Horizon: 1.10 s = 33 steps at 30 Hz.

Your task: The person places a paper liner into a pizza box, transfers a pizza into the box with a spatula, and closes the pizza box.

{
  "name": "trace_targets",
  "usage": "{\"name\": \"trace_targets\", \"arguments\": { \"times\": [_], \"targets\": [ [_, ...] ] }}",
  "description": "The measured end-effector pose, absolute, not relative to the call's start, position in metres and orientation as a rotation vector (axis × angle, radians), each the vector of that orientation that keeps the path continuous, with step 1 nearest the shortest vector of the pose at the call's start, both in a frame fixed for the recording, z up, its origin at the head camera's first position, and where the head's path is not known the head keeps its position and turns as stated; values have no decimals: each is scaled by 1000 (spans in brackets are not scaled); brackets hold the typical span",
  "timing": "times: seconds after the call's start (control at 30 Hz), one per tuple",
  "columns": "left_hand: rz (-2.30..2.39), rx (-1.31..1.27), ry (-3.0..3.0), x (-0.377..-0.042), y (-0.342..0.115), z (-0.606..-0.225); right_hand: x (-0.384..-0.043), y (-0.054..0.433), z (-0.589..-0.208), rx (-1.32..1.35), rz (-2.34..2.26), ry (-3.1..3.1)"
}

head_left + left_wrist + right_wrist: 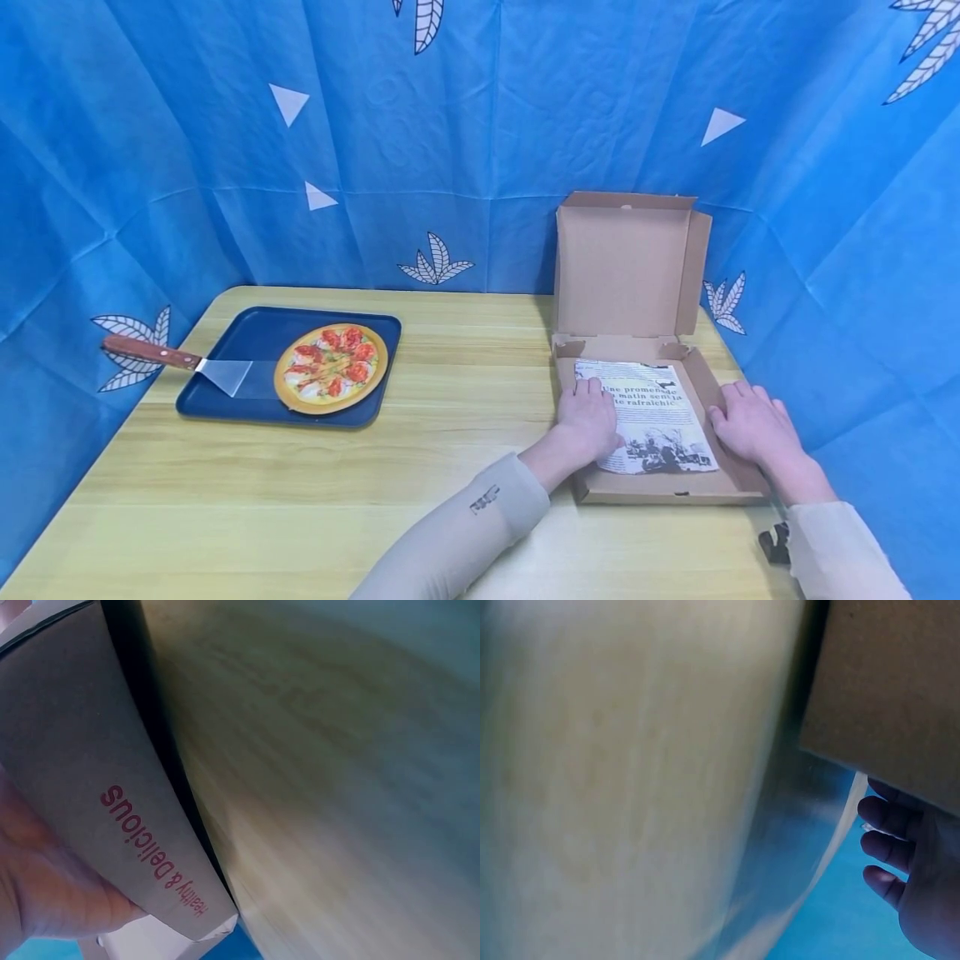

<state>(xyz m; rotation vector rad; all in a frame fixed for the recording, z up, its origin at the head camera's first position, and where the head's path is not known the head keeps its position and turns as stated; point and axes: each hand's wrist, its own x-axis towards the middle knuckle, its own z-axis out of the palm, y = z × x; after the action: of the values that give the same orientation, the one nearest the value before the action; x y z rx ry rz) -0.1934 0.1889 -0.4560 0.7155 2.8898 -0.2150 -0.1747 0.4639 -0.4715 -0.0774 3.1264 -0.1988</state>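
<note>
An open cardboard pizza box [624, 271] stands at the right of the table with its lid upright. A printed paper sheet [652, 417] lies in its base. My left hand [588, 421] reaches over the left wall and rests on the sheet's left edge, fingers pointing away from me. In the left wrist view the outer box wall [97, 750], with red lettering, hides most of that hand. At the right wall, my right hand [757, 425] holds the box, thumb over the inner side and fingers outside. Its fingers [889, 851] show beside the cardboard in the right wrist view.
A dark blue tray [240, 333] sits at the left with a pizza [330, 368] on it. A wooden-handled spatula [157, 352] lies across the tray's left edge. Near my right sleeve is a small black object [775, 543]. Blue cloth [450, 125] surrounds the table.
</note>
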Motion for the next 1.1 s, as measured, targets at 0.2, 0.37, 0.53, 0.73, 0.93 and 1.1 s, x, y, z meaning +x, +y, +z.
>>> {"name": "trace_targets", "arguments": {
  "times": [0.2,0.37,0.53,0.73,0.93,1.1],
  "targets": [
    [-122,711,2918,-193,187,-456,-175,464,-471,-78,-193,3128],
    [-51,735,2969,-192,183,-452,-175,464,-472,-78,-194,3135],
    [46,776,3025,-192,175,-445,-176,464,-473,-79,-200,3144],
    [201,818,3099,-192,161,-439,-175,465,-475,-87,-197,3150],
    [390,848,3174,-193,144,-435,-174,463,-474,-88,-206,3153],
    [491,892,3218,-194,129,-433,-173,461,-472,-77,-215,3143]
  ]
}}
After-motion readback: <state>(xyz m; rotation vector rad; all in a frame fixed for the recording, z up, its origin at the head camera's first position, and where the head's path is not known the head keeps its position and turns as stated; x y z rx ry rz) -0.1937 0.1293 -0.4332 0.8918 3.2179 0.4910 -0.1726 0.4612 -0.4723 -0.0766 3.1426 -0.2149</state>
